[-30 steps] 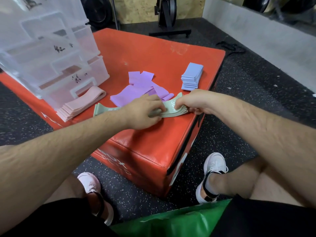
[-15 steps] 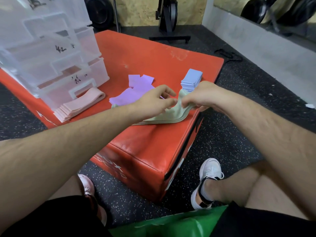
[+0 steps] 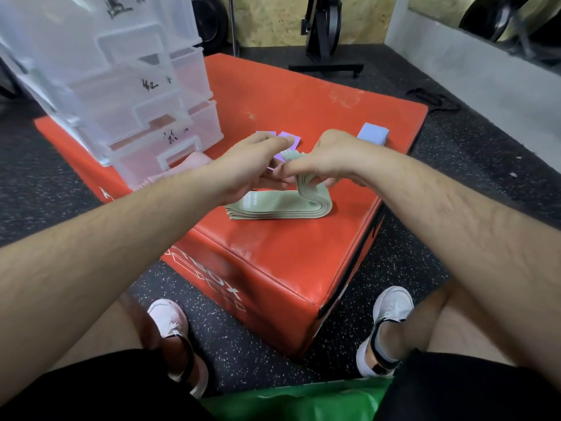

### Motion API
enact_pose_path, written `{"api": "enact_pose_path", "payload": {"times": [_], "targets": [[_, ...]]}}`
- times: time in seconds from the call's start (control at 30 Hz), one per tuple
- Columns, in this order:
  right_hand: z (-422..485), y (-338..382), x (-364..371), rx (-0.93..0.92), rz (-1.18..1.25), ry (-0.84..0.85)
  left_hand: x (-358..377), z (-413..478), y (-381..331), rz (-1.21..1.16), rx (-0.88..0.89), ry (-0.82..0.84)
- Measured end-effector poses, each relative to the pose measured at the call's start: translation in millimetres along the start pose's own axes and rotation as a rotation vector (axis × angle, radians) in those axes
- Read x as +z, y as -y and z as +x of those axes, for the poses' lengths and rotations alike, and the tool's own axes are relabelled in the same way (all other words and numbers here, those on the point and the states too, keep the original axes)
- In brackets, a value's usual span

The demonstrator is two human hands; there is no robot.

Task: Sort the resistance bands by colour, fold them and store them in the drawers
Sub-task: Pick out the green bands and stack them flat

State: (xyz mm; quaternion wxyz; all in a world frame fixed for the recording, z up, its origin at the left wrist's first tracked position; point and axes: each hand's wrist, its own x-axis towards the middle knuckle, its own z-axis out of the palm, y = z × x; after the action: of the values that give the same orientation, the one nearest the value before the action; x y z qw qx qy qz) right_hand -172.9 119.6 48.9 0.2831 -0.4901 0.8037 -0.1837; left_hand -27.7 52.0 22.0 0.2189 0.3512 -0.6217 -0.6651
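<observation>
We find the green bands stacked on the red box, near edge. The right hand pinches their upturned end. The left hand sits just beside it; we cannot tell its grip.

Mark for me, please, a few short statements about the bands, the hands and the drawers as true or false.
1. The green bands lie on the red box, their right end bent upward in the right hand. True.
2. The blue bands sit stacked beyond the right hand. True.
3. The purple bands are stored in a drawer. False: they lie on the box, beyond the hands.
4. The drawer unit stands on the floor. False: it stands on the red box, at its far left.
5. The pink bands lie in front of the bottom drawer. True.
</observation>
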Motion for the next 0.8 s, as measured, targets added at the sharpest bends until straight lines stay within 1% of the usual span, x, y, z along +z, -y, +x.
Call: {"api": "enact_pose_path", "payload": {"times": [0.13,0.2,0.37,0.47,0.53,0.6,0.63,0.67,0.73,0.8], "targets": [[1.0,13.7,8.0,-0.082,-0.058,0.099,-17.9,-5.3,3.3,0.081,-0.006,-0.081],[3.4,17.3,15.9,-0.139,-0.069,0.108,-27.8,-7.4,6.4,0.154,-0.003,-0.122],[14.9,19.8,36.4,-0.351,-0.121,0.111,-49.9,-8.8,17.5,0.587,0.023,-0.289],[26.3,16.2,48.0,-0.450,-0.294,0.093,-57.8,-11.3,21.1,0.733,0.035,-0.279],[34.4,9.6,55.0,-0.459,-0.366,0.117,-61.7,-9.8,25.9,0.852,0.058,-0.266],[41.2,3.1,60.0,-0.463,-0.391,0.125,-63.7,-11.1,30.1,1.048,0.082,-0.270],[43.7,1.3,62.0,-0.474,-0.393,0.113,-66.5,-9.1,34.1,1.153,0.129,-0.271],[45.6,0.2,64.1,-0.490,-0.391,0.095,-69.5,-6.7,37.8,1.232,0.211,-0.262],[47.2,-1.4,68.1,-0.530,-0.394,0.063,-73.5,-5.3,42.3,1.294,0.362,-0.204],[45.4,-3.0,68.0,-0.558,-0.393,0.065,-74.4,-4.5,46.3,1.354,0.461,-0.132]]}}
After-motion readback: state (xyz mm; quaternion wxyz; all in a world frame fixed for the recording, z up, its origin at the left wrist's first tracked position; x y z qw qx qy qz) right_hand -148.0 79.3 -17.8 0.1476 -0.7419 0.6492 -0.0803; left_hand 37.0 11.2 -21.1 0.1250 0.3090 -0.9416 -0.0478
